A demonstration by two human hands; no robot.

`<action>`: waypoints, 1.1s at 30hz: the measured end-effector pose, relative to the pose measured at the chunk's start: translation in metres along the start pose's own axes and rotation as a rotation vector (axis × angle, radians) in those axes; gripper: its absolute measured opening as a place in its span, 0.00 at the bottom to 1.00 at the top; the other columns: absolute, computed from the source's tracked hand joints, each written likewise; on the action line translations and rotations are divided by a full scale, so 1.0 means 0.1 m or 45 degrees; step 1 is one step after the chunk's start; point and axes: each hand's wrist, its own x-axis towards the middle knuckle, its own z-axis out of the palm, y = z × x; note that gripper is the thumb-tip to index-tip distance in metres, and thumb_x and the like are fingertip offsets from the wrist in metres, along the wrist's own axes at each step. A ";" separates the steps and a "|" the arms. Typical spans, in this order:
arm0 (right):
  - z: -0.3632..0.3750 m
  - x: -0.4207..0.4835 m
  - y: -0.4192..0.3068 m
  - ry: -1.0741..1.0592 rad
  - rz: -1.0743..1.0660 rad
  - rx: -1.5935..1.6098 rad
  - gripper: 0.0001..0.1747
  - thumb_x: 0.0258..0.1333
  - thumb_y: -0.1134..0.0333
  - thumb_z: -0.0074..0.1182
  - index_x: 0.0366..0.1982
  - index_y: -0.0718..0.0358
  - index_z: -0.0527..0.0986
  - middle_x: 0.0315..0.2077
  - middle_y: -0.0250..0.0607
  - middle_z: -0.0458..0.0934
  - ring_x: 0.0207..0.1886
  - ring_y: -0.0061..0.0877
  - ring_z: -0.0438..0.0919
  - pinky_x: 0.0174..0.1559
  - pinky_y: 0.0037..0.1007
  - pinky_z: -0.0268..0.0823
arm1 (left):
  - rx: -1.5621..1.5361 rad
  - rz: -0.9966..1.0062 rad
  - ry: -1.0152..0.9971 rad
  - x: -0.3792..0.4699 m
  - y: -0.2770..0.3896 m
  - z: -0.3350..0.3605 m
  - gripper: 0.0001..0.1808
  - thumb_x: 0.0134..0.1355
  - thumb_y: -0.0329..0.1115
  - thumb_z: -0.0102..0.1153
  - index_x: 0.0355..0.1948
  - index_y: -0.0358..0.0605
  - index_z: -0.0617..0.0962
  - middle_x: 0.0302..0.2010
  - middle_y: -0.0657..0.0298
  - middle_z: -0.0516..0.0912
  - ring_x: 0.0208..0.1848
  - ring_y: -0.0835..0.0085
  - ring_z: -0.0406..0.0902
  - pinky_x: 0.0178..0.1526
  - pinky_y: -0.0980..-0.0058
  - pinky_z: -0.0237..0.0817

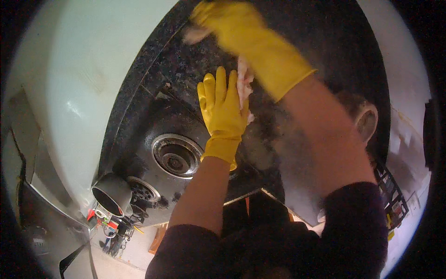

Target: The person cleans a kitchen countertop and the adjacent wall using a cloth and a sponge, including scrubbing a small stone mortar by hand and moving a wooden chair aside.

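Note:
Both my hands wear yellow rubber gloves over a dark, stained stove top and counter point(195, 62). My left hand point(223, 108) lies nearly flat, with its fingers extended. A crumpled pale pink cloth point(246, 82) passes between its thumb and index finger and shows again beside the thumb. Farther up, blurred by motion, my right hand point(226, 24) is bent around a pale pinkish cloth or pad point(197, 35), whose exact kind is unclear. Below and left of my left hand is a round gas burner point(177, 157) with a metal ring. Debris and smears mark the dark surface.
A metal pot point(112, 195) sits at lower left beside a second burner point(143, 189). A pale wall point(90, 69) rises along the left. Beyond my right forearm are a brown rounded vessel point(367, 122) and a black rack point(393, 195). Utensils point(116, 240) hang below the pot.

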 end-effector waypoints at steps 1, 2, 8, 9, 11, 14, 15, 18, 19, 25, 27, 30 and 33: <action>-0.38 -0.02 0.18 -0.002 0.081 -0.173 0.27 0.72 0.52 0.49 0.62 0.61 0.80 0.66 0.54 0.77 0.70 0.42 0.74 0.70 0.41 0.65 | -0.022 0.005 0.029 0.01 0.01 0.00 0.38 0.53 0.45 0.71 0.66 0.46 0.77 0.70 0.52 0.72 0.69 0.43 0.67 0.74 0.43 0.52; -0.71 0.10 0.32 -0.168 0.616 -0.290 0.27 0.73 0.51 0.48 0.62 0.60 0.81 0.66 0.52 0.77 0.69 0.42 0.74 0.70 0.40 0.64 | -0.042 0.008 0.058 0.01 0.00 -0.01 0.39 0.52 0.44 0.72 0.66 0.47 0.77 0.70 0.53 0.72 0.69 0.44 0.67 0.74 0.43 0.52; -0.81 -0.14 1.32 -0.539 0.703 -1.258 0.38 0.74 0.47 0.45 0.78 0.56 0.60 0.78 0.47 0.57 0.80 0.44 0.57 0.79 0.43 0.49 | -0.065 0.034 0.096 0.04 0.09 -0.01 0.44 0.46 0.43 0.78 0.66 0.48 0.76 0.67 0.53 0.74 0.69 0.45 0.67 0.74 0.46 0.54; -0.50 -0.22 1.15 -0.242 0.762 -1.039 0.37 0.75 0.47 0.44 0.78 0.57 0.60 0.78 0.48 0.58 0.80 0.46 0.58 0.79 0.44 0.49 | -0.045 0.035 0.113 0.02 0.06 0.01 0.45 0.45 0.43 0.78 0.67 0.48 0.76 0.67 0.53 0.74 0.69 0.46 0.67 0.74 0.46 0.54; -0.02 -0.14 0.40 0.211 0.796 -0.499 0.37 0.75 0.48 0.44 0.76 0.60 0.63 0.77 0.50 0.60 0.78 0.51 0.59 0.79 0.46 0.49 | 0.036 0.010 0.131 -0.09 -0.09 0.05 0.47 0.43 0.43 0.79 0.67 0.48 0.76 0.67 0.54 0.74 0.69 0.46 0.67 0.73 0.46 0.54; 0.06 -0.37 0.20 0.231 0.453 -0.605 0.39 0.75 0.43 0.43 0.75 0.61 0.65 0.77 0.50 0.61 0.78 0.50 0.59 0.79 0.46 0.49 | -0.048 0.071 0.192 -0.05 0.02 0.08 0.49 0.40 0.44 0.80 0.67 0.48 0.76 0.67 0.54 0.74 0.69 0.46 0.67 0.73 0.46 0.54; 0.11 -0.37 0.05 0.210 0.432 -0.542 0.40 0.74 0.42 0.43 0.75 0.61 0.65 0.77 0.50 0.60 0.78 0.50 0.59 0.79 0.46 0.49 | -0.057 0.067 0.184 -0.07 0.00 0.07 0.48 0.40 0.44 0.80 0.66 0.48 0.76 0.67 0.54 0.75 0.69 0.46 0.68 0.73 0.46 0.54; 0.11 -0.28 -0.17 0.095 0.403 -0.436 0.41 0.73 0.39 0.43 0.75 0.60 0.66 0.77 0.50 0.60 0.79 0.50 0.58 0.79 0.46 0.48 | -0.033 0.066 0.312 -0.10 -0.09 0.15 0.43 0.42 0.41 0.79 0.64 0.47 0.79 0.66 0.54 0.77 0.67 0.46 0.70 0.73 0.47 0.56; 0.05 -0.32 -0.08 0.053 0.418 -0.452 0.42 0.73 0.38 0.43 0.75 0.60 0.66 0.77 0.50 0.59 0.79 0.50 0.57 0.79 0.46 0.48 | -0.056 0.088 0.345 -0.04 -0.03 0.21 0.42 0.43 0.40 0.78 0.63 0.47 0.79 0.65 0.54 0.77 0.67 0.46 0.70 0.73 0.47 0.56; 0.33 -0.60 0.01 0.228 0.199 -0.600 0.33 0.74 0.45 0.43 0.70 0.57 0.72 0.74 0.52 0.64 0.77 0.52 0.61 0.78 0.48 0.51 | -1.110 -0.094 0.311 -0.24 -0.33 0.20 0.24 0.59 0.39 0.67 0.56 0.46 0.81 0.54 0.56 0.82 0.58 0.55 0.78 0.63 0.54 0.67; 0.44 -0.64 -0.14 0.301 0.209 -0.611 0.30 0.74 0.48 0.44 0.67 0.58 0.75 0.73 0.55 0.67 0.74 0.54 0.64 0.76 0.48 0.54 | -1.221 -0.270 0.493 -0.40 -0.64 -0.05 0.23 0.64 0.42 0.64 0.58 0.45 0.80 0.55 0.55 0.82 0.58 0.56 0.79 0.61 0.57 0.69; 0.82 -0.43 -0.59 0.265 0.144 -0.477 0.25 0.68 0.50 0.51 0.58 0.56 0.81 0.67 0.58 0.73 0.70 0.54 0.70 0.73 0.50 0.59 | -1.050 -0.484 0.537 -0.57 -1.28 -0.45 0.22 0.72 0.45 0.59 0.61 0.43 0.78 0.56 0.54 0.83 0.57 0.58 0.82 0.59 0.61 0.72; 1.13 -0.32 -1.13 0.149 0.025 -0.325 0.29 0.71 0.49 0.47 0.65 0.55 0.78 0.74 0.48 0.67 0.77 0.46 0.62 0.78 0.47 0.49 | -0.805 -0.602 0.304 -0.56 -1.62 -0.53 0.27 0.74 0.49 0.56 0.68 0.46 0.76 0.68 0.50 0.76 0.67 0.50 0.76 0.68 0.54 0.66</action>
